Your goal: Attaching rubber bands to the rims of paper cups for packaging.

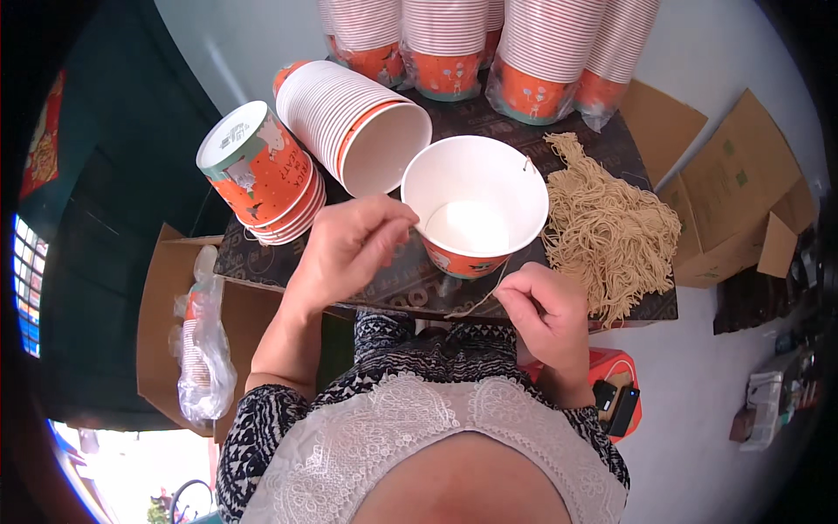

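An open white-lined paper bucket [472, 196] with an orange printed outside stands upright at the table's front edge. At its left rim, my left hand [353, 244] is closed in a pinch; what lies between its fingertips is hidden. My right hand [548, 310], just right of the bucket's front, pinches a thin beige string [476, 307]. Part of this string runs up to the bucket's front, and its loose end trails left. A small bit of string shows at the bucket's upper right rim. Right of the bucket lies a heap of beige strings [611, 231].
Left on the dark table [515, 133] are an upside-down bucket stack [262, 175] and a tipped stack of buckets [353, 122]. Several wrapped stacks [445, 44] line the back. Cardboard boxes [742, 183] flank the table. A red stool [624, 371] sits at lower right.
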Tool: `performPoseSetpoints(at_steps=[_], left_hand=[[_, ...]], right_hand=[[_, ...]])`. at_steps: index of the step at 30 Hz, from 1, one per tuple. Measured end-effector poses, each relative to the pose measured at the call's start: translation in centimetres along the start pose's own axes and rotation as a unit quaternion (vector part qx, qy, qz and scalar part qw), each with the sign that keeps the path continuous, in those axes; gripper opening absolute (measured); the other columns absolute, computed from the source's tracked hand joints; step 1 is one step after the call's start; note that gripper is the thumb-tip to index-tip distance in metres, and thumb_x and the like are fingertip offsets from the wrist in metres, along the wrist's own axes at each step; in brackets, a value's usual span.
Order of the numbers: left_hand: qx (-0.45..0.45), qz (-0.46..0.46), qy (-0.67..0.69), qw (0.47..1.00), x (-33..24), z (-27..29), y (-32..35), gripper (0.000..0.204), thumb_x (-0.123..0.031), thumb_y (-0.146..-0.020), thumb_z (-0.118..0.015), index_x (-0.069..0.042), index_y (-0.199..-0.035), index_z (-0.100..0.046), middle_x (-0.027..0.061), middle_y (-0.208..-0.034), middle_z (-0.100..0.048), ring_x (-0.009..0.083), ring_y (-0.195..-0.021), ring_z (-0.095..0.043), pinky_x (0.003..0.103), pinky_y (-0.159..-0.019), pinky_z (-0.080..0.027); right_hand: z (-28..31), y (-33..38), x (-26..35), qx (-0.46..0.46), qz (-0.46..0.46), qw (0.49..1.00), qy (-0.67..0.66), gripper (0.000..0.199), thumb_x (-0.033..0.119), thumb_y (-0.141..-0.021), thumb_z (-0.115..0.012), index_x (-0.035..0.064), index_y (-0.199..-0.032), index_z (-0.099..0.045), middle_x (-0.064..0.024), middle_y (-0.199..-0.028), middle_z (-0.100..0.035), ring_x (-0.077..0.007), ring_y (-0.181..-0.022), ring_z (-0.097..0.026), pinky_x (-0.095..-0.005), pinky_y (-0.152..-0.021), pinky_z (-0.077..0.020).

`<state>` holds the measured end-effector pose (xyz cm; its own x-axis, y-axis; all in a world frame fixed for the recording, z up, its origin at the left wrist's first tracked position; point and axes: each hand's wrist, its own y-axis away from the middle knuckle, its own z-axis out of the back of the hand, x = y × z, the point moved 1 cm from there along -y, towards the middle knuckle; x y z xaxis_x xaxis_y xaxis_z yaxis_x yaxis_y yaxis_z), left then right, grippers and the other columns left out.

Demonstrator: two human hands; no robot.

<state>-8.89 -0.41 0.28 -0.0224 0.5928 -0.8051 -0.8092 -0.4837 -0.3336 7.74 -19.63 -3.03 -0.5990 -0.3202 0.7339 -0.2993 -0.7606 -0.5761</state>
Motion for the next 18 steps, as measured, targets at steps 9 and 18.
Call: performPoseSetpoints(at_steps=[9,18], left_hand=[[-0.015,-0.058,-0.008,0.998,0.6,-0.7,0.9,0.007,-0.001,-0.09,-0.064,0.002,-0.094,-0.069,0.009,-0.079,-0.066,0.0159,-0.069,-0.064,0.027,-0.064,-0.05],[-0.107,-0.181,-0.209,0.955,2.9,0.8,-1.0,0.042,0.016,-0.081,-0.053,-0.002,-0.117,-0.062,0.0181,-0.128,-0.055,0.0344,-0.111,-0.058,0.039,-0.093,-0.049]], right_hand=[[0.9,-0.4,-1.3,0.043,0.033,0.999,0.005,0.01,-0.004,-0.08,-0.07,0.0007,-0.088,-0.067,-0.0076,-0.075,-0.062,-0.0211,-0.063,-0.059,-0.0309,-0.058,-0.0458],[-3.0,2.4,-5.8,0.222,0.063,0.958,0.169,0.025,0.001,-0.074,-0.071,0.0033,-0.098,-0.066,-0.009,-0.109,-0.059,-0.0311,-0.096,-0.056,-0.0377,-0.087,-0.0479]])
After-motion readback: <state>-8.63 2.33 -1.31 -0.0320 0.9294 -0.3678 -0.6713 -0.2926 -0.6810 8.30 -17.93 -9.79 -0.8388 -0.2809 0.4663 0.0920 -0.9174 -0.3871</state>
